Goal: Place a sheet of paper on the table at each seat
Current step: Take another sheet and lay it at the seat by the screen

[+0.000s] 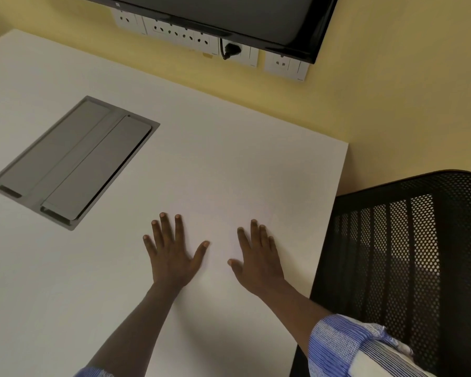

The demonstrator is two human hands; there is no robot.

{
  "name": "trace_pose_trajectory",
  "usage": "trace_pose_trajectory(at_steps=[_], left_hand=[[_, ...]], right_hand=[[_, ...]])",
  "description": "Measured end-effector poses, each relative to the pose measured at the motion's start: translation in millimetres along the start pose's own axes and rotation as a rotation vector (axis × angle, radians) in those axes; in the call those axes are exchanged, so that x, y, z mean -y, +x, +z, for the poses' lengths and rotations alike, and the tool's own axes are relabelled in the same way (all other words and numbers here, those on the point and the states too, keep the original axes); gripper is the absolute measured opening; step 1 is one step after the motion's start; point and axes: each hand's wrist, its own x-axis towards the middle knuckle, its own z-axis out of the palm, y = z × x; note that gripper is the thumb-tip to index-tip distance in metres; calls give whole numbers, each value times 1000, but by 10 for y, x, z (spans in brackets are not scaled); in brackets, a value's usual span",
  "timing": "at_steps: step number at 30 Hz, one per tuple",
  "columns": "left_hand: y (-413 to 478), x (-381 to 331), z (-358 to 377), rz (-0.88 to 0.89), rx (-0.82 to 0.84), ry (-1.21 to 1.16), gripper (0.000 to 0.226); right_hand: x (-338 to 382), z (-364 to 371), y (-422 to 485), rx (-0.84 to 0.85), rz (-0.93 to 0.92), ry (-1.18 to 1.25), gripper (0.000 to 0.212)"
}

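Both my hands lie flat, fingers spread, near the right end of the white table (229, 159). My left hand (172, 251) and my right hand (259, 257) are about a hand's width apart. Between and under them a slightly brighter patch looks like a white sheet of paper (220, 229). Its edges barely stand out against the white top, so I cannot tell its full outline. Neither hand grips anything.
A black mesh chair (408, 254) stands at the table's right edge. A grey cable hatch (71, 161) is set into the tabletop to the left. On the yellow wall behind hang a dark screen (229, 14) and a row of sockets (180, 34).
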Motion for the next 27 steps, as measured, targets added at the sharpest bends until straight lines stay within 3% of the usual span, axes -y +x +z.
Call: trace_pose_trajectory(at_steps=[8,14,27], left_hand=[[-104,-123,-151,-66,9,-72,104],[-413,-486,-566,-12,-12,-95,103],[-1991,-1282,-1449,64,-103,-115,97]], right_hand=[[-75,-188,-114,-36,-18,28,81],[-147,-562,-466,-122,-5,0,82],[-282,-1171,-2159,-350,-3,-22,83]])
